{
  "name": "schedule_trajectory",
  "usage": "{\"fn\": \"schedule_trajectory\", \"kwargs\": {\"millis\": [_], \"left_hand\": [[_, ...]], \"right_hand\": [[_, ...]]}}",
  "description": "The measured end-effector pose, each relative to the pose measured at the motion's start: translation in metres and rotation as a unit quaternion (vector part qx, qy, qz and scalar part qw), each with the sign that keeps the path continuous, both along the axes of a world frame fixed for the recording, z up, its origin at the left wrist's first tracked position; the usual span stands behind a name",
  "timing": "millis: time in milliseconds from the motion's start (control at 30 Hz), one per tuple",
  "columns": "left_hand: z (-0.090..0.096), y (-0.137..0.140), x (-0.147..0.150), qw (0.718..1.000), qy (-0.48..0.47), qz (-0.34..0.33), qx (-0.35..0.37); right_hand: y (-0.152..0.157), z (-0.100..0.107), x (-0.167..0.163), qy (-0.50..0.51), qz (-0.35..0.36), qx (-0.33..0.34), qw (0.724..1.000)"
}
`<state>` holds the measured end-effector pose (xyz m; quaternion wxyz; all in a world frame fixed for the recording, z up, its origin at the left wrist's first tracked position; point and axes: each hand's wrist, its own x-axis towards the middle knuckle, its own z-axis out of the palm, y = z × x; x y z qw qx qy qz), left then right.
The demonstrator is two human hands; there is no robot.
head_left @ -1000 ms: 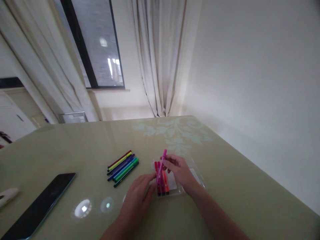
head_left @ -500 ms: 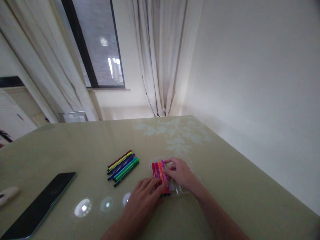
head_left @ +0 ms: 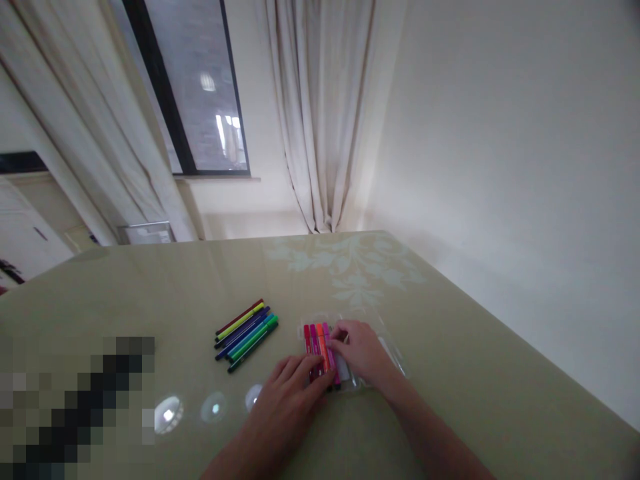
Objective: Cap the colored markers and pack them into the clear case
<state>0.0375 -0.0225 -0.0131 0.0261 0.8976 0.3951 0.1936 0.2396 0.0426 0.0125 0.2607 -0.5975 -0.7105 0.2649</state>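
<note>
Now left hand [head_left: 291, 389] open on pens [head_left: 323, 343], right hand [head_left: 360, 343] curled, grip unclear.
Likely light, stiff, slick: pinch mid-barrel.

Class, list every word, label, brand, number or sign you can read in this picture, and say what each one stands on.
None can be read.
Pens in the case: any print is too small and blurred to read.
Loose pens: the same.
Clear case: no legible label.
Lower left corner: pixelated, so nothing can be read there.
</note>
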Motion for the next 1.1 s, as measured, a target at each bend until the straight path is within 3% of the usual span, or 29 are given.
{"fn": "schedule_trajectory", "kwargs": {"millis": [100,167,267,367,533,767,900,1000,1100], "left_hand": [[0.002,0.01,-0.014,0.997,-0.046,0.06,-0.005],[0.005,0.019,-0.03,0.984,-0.047,0.17,0.013],[0.013,0.031,-0.056,0.942,0.016,0.333,0.04],[0.021,0.036,-0.07,0.921,0.067,0.383,0.013],[0.02,0.037,-0.073,0.921,0.069,0.38,-0.045],[0.017,0.039,-0.076,0.93,0.038,0.364,-0.042],[0.018,0.041,-0.068,0.934,-0.103,0.338,-0.057],[0.018,0.037,-0.05,0.922,-0.244,0.263,-0.143],[0.018,0.025,-0.026,0.907,-0.305,0.194,-0.216]], "right_hand": [[0.0,0.0,0.002,0.008,0.004,0.005,1.0],[0.001,0.0,0.002,0.014,0.001,0.013,1.0],[0.0,0.002,0.0,0.023,-0.006,0.021,0.999],[0.0,0.003,-0.002,0.032,-0.001,0.032,0.999],[0.0,0.002,-0.003,0.049,-0.002,0.047,0.998],[-0.002,0.004,-0.006,0.059,-0.003,0.054,0.997],[-0.004,0.005,-0.009,0.098,0.01,0.054,0.994],[-0.006,0.005,-0.013,0.162,0.042,0.035,0.985],[-0.009,0.006,-0.019,0.231,0.087,0.015,0.969]]}}
